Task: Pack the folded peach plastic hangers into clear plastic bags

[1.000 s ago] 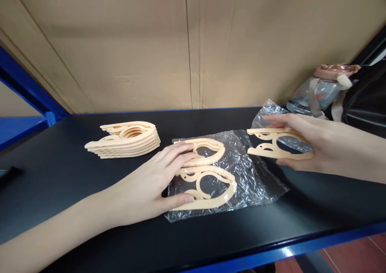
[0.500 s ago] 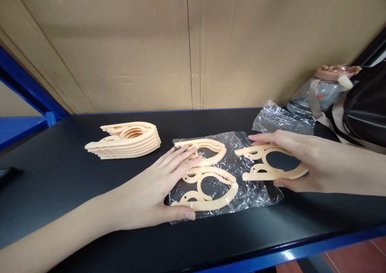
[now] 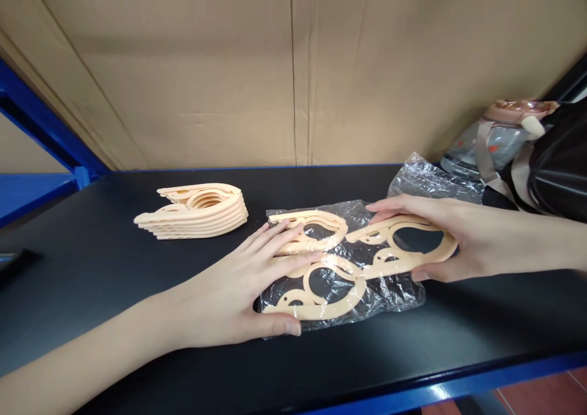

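Beside me, the person's right hand (image 3: 458, 235) is closed around a flat, cream-coloured plastic frame (image 3: 403, 263), curved like a folded hanger, its grip set with fingers along the far edge and thumb along the near one. The piece is rounded at the palm end, with a wide oval opening, smaller scrolled loops, and two arms pointing left over the crinkled, clear plastic bag (image 3: 389, 299); whether their tips touch the film I can't tell. The left hand (image 3: 232, 296) is open, fingers spread, pressing on that bag, where two matching frames lie side by side, one farther (image 3: 340, 235) and one nearer (image 3: 347, 308), smooth under glinting film. Left of them on the black worktop (image 3: 183, 366) sits a neat stack of similar cream frames (image 3: 211, 222). Another clear plastic bag (image 3: 426, 179) lies crumpled behind the right hand, near a translucent, pink-lidded bottle (image 3: 504, 143).
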Tool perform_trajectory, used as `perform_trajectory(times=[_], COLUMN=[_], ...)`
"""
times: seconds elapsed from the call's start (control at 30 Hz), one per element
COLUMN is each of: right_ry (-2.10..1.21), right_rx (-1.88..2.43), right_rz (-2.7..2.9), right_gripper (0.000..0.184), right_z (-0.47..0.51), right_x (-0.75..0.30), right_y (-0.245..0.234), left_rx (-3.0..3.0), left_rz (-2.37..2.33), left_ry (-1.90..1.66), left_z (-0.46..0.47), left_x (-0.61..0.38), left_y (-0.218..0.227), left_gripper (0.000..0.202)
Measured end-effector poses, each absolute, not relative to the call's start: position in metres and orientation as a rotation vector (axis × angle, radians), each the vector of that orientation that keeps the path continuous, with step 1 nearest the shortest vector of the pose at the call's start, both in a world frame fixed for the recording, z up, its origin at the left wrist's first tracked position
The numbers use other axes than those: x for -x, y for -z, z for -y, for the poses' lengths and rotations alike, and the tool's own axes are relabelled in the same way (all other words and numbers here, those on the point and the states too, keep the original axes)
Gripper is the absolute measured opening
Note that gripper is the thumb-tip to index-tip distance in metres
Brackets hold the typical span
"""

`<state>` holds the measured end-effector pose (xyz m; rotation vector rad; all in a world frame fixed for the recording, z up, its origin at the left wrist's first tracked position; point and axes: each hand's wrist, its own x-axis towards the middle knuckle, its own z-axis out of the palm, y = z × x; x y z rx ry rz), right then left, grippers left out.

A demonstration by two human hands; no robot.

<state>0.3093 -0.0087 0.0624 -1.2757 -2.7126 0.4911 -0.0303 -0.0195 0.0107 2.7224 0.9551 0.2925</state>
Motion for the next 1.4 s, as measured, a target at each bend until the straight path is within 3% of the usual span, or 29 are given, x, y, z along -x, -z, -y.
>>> perform_trajectory(times=[0.7,0.9,1.4], right_ry=[-0.752,-0.577,-0.432], right_rx=[1.147,1.261,1.385], right_rz=[2.576,2.665,2.707], right_gripper=[0.073,0.09,0.093], right_z=[0.019,0.019,0.027], right_x=[-0.283,-0.301,-0.32], right_y=[-0.028,-0.035,-0.044], left_rx=[-2.731,-2.727,-2.743], left_rz=[-0.908,-0.919,-0.882], left_ry=[-0.28,-0.31,-0.14], left_z=[0.016,0.016,0.013], left_x=[0.032,0.032,0.033], left_y=[-0.009,-0.008,-0.012], left_gripper=[0.075,0.074,0.076])
